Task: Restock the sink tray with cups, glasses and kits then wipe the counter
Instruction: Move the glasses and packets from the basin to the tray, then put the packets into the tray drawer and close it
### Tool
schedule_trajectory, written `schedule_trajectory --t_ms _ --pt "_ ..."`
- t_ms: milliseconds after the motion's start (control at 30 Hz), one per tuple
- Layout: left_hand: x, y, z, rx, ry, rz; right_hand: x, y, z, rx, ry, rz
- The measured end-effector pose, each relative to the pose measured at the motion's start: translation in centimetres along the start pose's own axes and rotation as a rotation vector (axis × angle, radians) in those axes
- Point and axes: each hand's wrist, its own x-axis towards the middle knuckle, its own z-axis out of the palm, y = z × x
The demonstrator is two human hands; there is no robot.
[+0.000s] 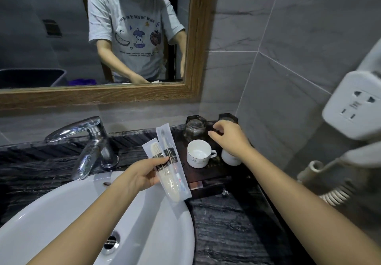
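Observation:
My left hand grips two clear wrapped kits, one with a cream comb, one with a toothbrush, held over the basin's right edge. My right hand hovers over the dark tray at the back right of the counter, fingers curled and apart, holding nothing I can see. On the tray stand a white cup with a handle, a second white cup partly hidden under my right wrist, and two upturned clear glasses at the back.
A chrome faucet stands left of the kits above the white basin. The dark marble counter runs along the right. A wall hair dryer with socket juts out at the right. A wood-framed mirror hangs behind.

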Motion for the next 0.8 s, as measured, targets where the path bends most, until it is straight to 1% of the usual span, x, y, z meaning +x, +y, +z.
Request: schedule_trajectory --t_ms 67,100,167,267,400,500,600,800 --pt "0.1 -0.6 0.5 0.008 -0.011 -0.013 -2.9 0.7 0.5 0.062 0.131 0.001" --pt "0.1 -0.9 0.6 0.012 -0.018 -0.02 -4.3 1.2 0.9 0.093 0.166 -0.002" --pt "0.1 -1.6 0.9 0.022 -0.025 -0.033 -6.9 2.5 2.1 0.112 0.185 -0.008" --pt "0.1 -2.5 1.1 0.034 -0.031 -0.049 -9.4 5.7 4.2 0.035 0.133 -0.028" --pt "-0.4 -3.2 1.2 0.044 -0.027 -0.069 -10.1 9.4 5.9 -0.114 -0.059 -0.078" --pt "-0.8 -3.5 0.9 0.053 -0.005 -0.077 -9.9 10.6 6.5 -0.121 -0.141 -0.101" --pt "-1.0 -3.8 0.7 0.068 0.014 -0.085 -9.6 11.3 6.9 -0.114 -0.145 -0.102" --pt "-1.0 -4.8 0.9 0.114 0.018 -0.09 -9.3 11.6 7.2 -0.047 -0.081 -0.09"
